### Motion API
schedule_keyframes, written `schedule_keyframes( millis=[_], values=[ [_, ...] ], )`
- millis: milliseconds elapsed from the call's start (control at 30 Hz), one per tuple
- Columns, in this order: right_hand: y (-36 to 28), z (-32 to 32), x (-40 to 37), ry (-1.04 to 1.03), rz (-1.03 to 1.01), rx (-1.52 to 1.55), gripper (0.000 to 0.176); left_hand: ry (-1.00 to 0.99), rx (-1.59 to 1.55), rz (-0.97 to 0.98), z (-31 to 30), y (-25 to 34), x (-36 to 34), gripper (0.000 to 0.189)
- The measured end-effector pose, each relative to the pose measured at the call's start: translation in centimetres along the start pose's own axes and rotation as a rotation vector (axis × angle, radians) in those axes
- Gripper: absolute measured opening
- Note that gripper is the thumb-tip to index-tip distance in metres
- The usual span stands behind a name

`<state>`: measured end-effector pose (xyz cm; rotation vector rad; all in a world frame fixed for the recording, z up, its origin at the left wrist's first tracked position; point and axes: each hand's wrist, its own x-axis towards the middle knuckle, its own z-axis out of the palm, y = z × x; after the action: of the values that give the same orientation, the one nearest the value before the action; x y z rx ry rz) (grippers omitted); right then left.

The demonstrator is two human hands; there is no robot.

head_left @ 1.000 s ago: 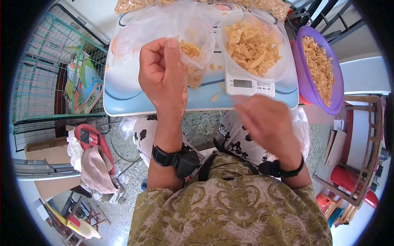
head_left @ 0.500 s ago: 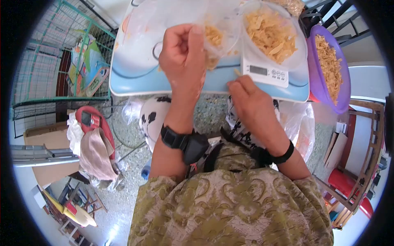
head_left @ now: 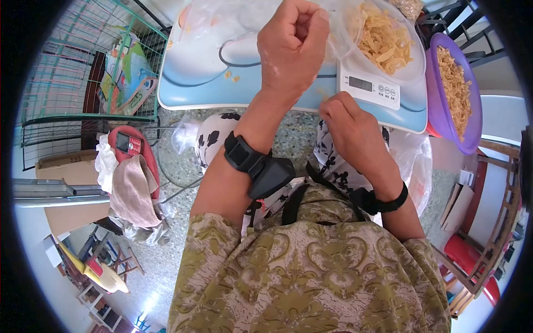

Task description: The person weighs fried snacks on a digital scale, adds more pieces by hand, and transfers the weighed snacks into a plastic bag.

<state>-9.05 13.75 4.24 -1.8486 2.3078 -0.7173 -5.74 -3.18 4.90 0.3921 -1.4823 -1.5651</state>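
My left hand [head_left: 294, 47] is raised over the table with its fingers curled in and the thumb closed against them. Its thumb side is close to the clear plastic [head_left: 343, 30] overlapping the bowl; I cannot tell what it grips. My right hand [head_left: 350, 122] is at the table's front edge, fingertips drawn together just below the white kitchen scale [head_left: 371, 89]. On the scale rests a translucent plastic bowl [head_left: 417, 66] filled with yellowish dried flakes [head_left: 386, 44]. A few flakes [head_left: 233, 76] lie loose on the blue-and-white table [head_left: 189, 91].
A purple basin [head_left: 473, 127] of dried pieces stands to the right of the table. At left are a green wire cage [head_left: 61, 83] and a red stool [head_left: 150, 166] bearing a phone [head_left: 128, 143] and a cloth [head_left: 133, 191]. Clear plastic bags hang below the table.
My left hand has moved up and right, toward the bowl, and the clear plastic with flakes beside it has shifted along. My right hand stays near the scale. The whole view has shifted slightly.
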Motion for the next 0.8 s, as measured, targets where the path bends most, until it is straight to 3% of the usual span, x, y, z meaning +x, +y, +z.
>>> schedule_keyframes(
  millis=[133,267,400,433,500,800],
  values=[
    [-0.7,-1.3,-0.3,0.000,-0.028,0.288,0.011,-0.045,0.062,-0.047,0.0,-0.4,-0.2,0.007],
    [-0.6,-4.3,-0.3,0.085,-0.035,0.289,0.012,-0.027,0.117,0.049,-0.8,-1.3,-0.6,0.010],
    [-0.6,-7.6,0.7,0.411,0.089,0.424,0.008,0.030,-0.168,-0.090,-1.0,-1.4,-0.5,0.010],
    [-0.7,-8.2,1.1,0.409,0.082,0.418,0.008,0.033,-0.272,-0.177,-1.1,-1.3,-0.5,0.010],
    [-0.7,-9.1,1.8,0.510,0.112,0.518,0.005,0.041,-0.293,-0.160,-1.2,-1.5,-0.4,0.013],
    [-0.2,-10.0,3.8,0.599,0.030,0.481,0.006,0.072,-0.332,-0.283,-1.8,-0.5,-0.5,0.015]
  ],
)
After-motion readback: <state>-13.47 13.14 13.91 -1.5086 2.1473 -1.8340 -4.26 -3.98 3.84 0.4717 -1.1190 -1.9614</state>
